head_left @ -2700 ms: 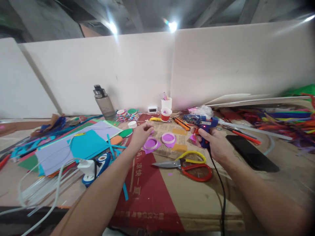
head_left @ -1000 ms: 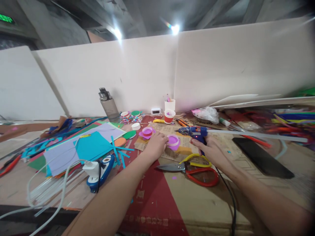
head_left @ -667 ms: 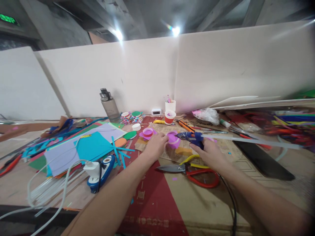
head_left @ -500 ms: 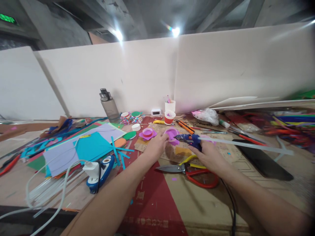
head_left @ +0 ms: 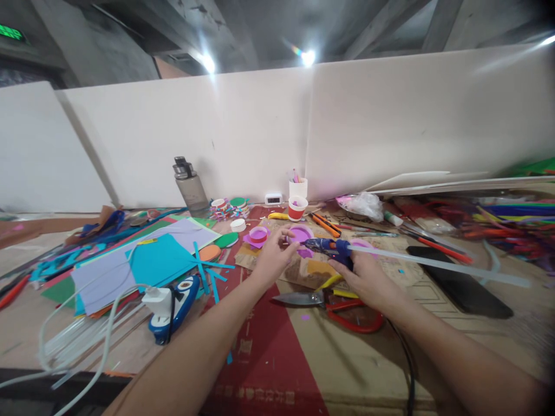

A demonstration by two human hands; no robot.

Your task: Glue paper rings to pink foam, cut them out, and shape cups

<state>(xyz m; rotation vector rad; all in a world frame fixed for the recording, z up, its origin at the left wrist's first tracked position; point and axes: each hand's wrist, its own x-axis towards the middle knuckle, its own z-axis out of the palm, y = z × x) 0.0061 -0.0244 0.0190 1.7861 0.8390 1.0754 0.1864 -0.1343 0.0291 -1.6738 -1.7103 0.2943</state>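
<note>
My right hand (head_left: 366,274) is wrapped round a dark blue glue gun (head_left: 332,249), its nozzle pointing left and a long translucent glue stick (head_left: 433,263) sticking out behind. My left hand (head_left: 277,254) is beside the nozzle, thumb and fingers drawn together; whatever lies between them is too small to make out. A purple ring-shaped piece (head_left: 300,233) lies just behind the nozzle. Left of my left hand, a red and white cup ring (head_left: 258,234) sits on purple paper. Below the glue gun are red-handled scissors (head_left: 355,316).
Coloured paper sheets (head_left: 160,263), a power strip (head_left: 184,300) and white cables cover the left. A bottle (head_left: 191,188) and a red-white paper cup (head_left: 298,209) stand near the white board. A black phone (head_left: 459,283) and pipe cleaners (head_left: 515,228) lie right.
My left hand has lifted slightly and shifted left, its fingers now raised beside the nozzle. The glue gun stays in my right hand, and the view has shifted slightly.
</note>
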